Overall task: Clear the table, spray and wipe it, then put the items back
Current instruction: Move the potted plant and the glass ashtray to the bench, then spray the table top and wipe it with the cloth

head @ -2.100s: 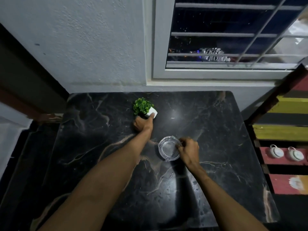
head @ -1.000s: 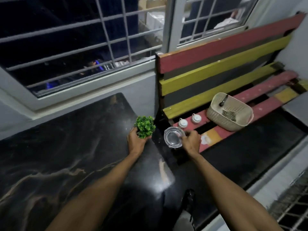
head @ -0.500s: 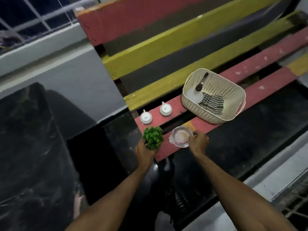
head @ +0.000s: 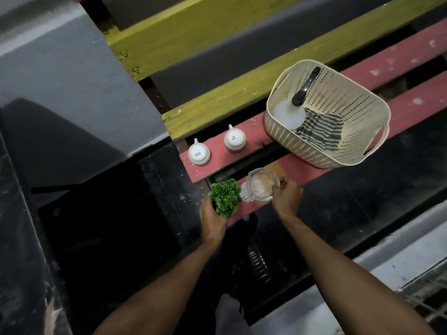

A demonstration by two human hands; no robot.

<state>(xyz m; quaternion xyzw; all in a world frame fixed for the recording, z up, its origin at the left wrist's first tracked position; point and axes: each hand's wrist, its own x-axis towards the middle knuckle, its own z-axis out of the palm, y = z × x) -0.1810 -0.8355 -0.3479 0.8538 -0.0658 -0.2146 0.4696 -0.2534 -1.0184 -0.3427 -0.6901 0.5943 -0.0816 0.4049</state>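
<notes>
My left hand (head: 212,217) grips a small green potted plant (head: 225,199) from below, over the front red slat of the bench (head: 314,163). Just to its right, my right hand (head: 286,197) holds a clear glass ashtray (head: 262,186) by its right rim, low over the same slat; I cannot tell if it touches the wood. Behind them two white cups (head: 198,153) (head: 234,139) stand upside down on the rear red slat. A cream perforated basket (head: 362,112) to the right holds a spray bottle (head: 290,112) and a striped cloth (head: 319,134).
The black marble table (head: 14,213) lies at the far left edge of view. The bench back has yellow and dark slats (head: 217,44). Dark floor lies below the bench, and a grey ledge (head: 387,274) runs at lower right.
I have turned from the table to the bench, carrying the plant and ashtray off the tabletop. Both hands now hover lower and closer over the front red slat.
</notes>
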